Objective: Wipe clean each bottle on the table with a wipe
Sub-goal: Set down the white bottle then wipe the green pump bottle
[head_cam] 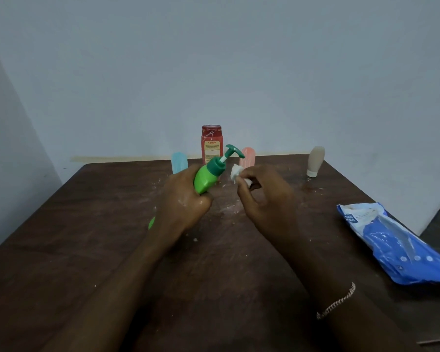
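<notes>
I see the left hand (186, 196) gripping the tilted green bottle (205, 181). The right hand (264, 198) pinches a wipe (236, 172) just beside it.

Mid-body of the green pump bottle (208, 176) was covered by the left hand (186, 196); only neck, pump and a sliver of base showed. Most of the wipe (236, 172) was buried in the fingers of the right hand (262, 196), one white corner out. Lower half of the blue tube (179, 162) sat behind the left hand, base of the pink tube (249, 156) behind the wipe. On the red bottle (211, 142), lower part was behind the pump, label print too small to read. The wipes pack (391, 240) ran off the right edge. The bench (87, 224) was clipped left, right and bottom.
</notes>
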